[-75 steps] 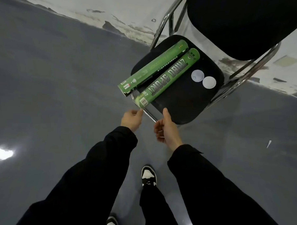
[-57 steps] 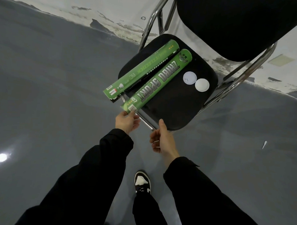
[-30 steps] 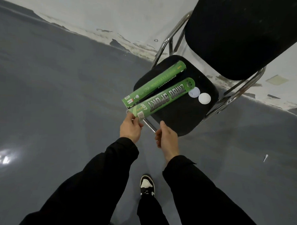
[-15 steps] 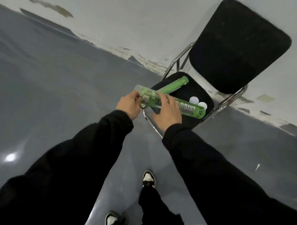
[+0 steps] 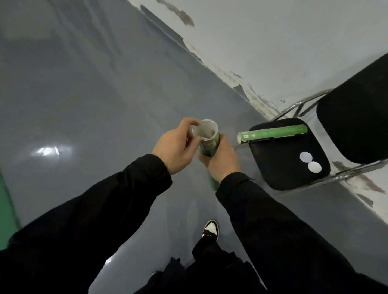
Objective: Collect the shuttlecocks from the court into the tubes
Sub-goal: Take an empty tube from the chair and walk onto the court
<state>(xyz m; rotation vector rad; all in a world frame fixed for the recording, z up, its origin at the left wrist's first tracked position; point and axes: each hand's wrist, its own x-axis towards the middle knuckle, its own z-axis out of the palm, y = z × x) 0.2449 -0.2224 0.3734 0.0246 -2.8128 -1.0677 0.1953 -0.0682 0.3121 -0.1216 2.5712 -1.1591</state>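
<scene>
While my right hand (image 5: 221, 158) grips the green tube (image 5: 207, 139) upright at the middle, my left hand (image 5: 176, 146) pinches its open white rim. I judge the fetching step is done; next I must find shuttlecocks. A second tube (image 5: 272, 133) lies on the chair (image 5: 283, 173) at 2 o'clock.

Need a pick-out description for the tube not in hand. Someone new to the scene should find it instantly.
Find the black chair against the wall on the right. On the far edge of its seat lies a green tube, its near end jutting over the seat's edge. Unlike the open-mouthed tube in hand, nobody is touching it; the two white round caps on the seat are flat discs.
</scene>
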